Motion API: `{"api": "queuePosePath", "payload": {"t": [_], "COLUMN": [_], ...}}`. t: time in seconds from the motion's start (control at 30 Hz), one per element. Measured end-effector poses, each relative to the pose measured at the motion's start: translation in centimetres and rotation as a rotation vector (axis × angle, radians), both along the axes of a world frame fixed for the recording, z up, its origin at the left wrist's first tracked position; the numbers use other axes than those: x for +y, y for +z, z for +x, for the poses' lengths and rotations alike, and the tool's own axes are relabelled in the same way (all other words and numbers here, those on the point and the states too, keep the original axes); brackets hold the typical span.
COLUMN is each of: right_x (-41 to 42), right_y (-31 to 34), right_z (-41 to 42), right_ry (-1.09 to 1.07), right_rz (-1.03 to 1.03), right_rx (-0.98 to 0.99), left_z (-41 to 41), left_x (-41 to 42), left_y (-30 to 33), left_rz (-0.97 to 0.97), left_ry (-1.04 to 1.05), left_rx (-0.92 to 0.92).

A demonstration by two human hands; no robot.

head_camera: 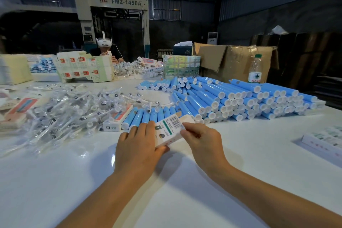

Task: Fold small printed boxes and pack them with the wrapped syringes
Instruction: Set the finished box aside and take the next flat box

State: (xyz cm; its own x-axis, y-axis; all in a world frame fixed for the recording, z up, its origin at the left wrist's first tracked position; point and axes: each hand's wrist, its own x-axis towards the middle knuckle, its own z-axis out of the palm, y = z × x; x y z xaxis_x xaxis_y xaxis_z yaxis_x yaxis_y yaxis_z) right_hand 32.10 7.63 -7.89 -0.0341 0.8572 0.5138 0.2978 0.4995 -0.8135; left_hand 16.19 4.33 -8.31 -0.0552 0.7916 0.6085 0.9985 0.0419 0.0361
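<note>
Box: a small printed box (169, 129) was held just above the white table (185, 190), near centre, long axis running from 7 to 1 o'clock, barcode end pointing to 1 o'clock.
Left hand (137, 146): gripped the box's near end, fingers curled over it.
Right hand (201, 140): pinched the box's right edge.
Wrapped syringes (61, 113): heaped at 10 o'clock.
Blue tubes (231, 98): stacked at 1 o'clock.

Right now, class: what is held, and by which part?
Small printed box: left hand grips its near end and left side; right hand pinches its right edge.

Factory packing floor, dim and busy.
Big FMZ-1450A machine (111, 16) looms; in front of it, a table (166, 190) heaped with blue tubes (231, 98), cardboard cartons (240, 61) to its right.
</note>
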Motion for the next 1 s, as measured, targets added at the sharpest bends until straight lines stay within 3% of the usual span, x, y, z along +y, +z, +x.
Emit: {"api": "queuePosePath", "payload": {"t": [0.5, 1.0], "right_x": [0.2, 0.23], "right_y": [0.01, 0.21], "right_z": [0.22, 0.21], "right_ry": [0.043, 0.086], "right_rz": [-0.169, -0.14], "right_rx": [0.016, -0.072], "left_z": [0.87, 0.73], "left_x": [-0.82, -0.85], "left_y": [-0.52, -0.59], "left_rz": [0.013, 0.019], "left_ry": [-0.013, 0.002], "left_rx": [0.189, 0.149]}}
